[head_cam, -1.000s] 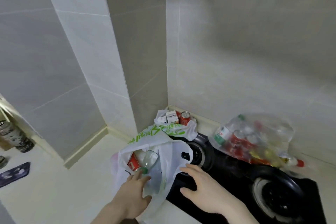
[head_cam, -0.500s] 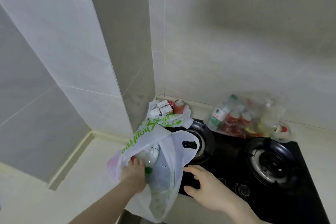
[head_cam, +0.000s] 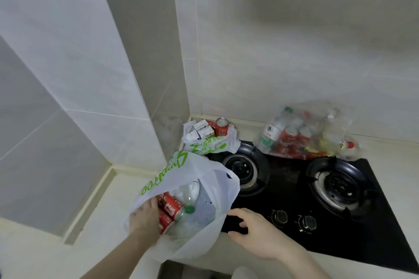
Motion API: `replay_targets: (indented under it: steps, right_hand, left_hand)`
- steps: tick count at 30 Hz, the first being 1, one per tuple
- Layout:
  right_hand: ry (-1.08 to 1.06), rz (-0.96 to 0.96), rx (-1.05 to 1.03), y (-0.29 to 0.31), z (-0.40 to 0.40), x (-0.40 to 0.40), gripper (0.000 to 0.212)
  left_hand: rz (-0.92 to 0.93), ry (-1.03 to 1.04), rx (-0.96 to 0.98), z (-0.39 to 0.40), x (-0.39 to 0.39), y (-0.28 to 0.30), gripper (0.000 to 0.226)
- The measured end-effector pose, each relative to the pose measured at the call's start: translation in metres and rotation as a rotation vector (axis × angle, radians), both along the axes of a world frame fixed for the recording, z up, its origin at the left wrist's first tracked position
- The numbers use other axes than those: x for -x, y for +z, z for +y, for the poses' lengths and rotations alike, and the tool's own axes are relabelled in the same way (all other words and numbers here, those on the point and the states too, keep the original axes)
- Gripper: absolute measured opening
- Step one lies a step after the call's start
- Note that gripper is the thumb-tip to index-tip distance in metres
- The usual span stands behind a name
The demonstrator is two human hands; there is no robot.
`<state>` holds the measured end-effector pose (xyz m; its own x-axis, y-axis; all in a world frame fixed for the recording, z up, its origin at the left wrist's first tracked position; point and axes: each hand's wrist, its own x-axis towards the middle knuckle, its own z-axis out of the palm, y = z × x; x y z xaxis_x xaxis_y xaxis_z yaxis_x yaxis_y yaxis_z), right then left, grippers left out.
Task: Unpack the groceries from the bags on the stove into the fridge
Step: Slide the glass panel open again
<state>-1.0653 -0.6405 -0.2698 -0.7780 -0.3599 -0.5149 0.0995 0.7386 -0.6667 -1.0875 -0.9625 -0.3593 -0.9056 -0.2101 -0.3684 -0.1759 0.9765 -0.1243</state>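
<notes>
Reaching into white bag at 7 o'clock on bench: left hand sits inside, against red cans; grip hidden, cannot tell. Right hand fingers relaxed, touching the bag's right edge. Green-capped bottle lies beside the cans. Second white bag at 12 o'clock, clear bag at 2 o'clock, both at stove back edge.
</notes>
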Motion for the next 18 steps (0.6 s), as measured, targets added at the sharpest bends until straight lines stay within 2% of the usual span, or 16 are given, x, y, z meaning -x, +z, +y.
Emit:
replay_targets:
  steps: [6, 9, 11, 14, 18]
  right_hand:
    - [0.051, -0.007, 0.034, -0.004, -0.028, 0.006, 0.058]
    - [0.08, -0.01, 0.026, -0.005, -0.038, 0.01, 0.06]
    - [0.107, 0.0, 0.013, -0.003, -0.043, 0.011, 0.059]
    - [0.107, 0.013, 0.0, -0.005, -0.047, 0.013, 0.058]
    - [0.087, 0.013, 0.004, -0.01, -0.043, 0.012, 0.056]
  left_hand:
    - [0.118, 0.016, -0.03, -0.017, -0.003, 0.014, 0.082]
    - [0.156, -0.015, -0.144, -0.007, -0.002, 0.021, 0.056]
    - [0.111, -0.09, -0.165, 0.005, 0.002, 0.025, 0.043]
    - [0.036, -0.112, -0.238, 0.022, 0.012, 0.029, 0.047]
    - [-0.027, -0.008, -0.4, 0.041, 0.029, 0.03, 0.066]
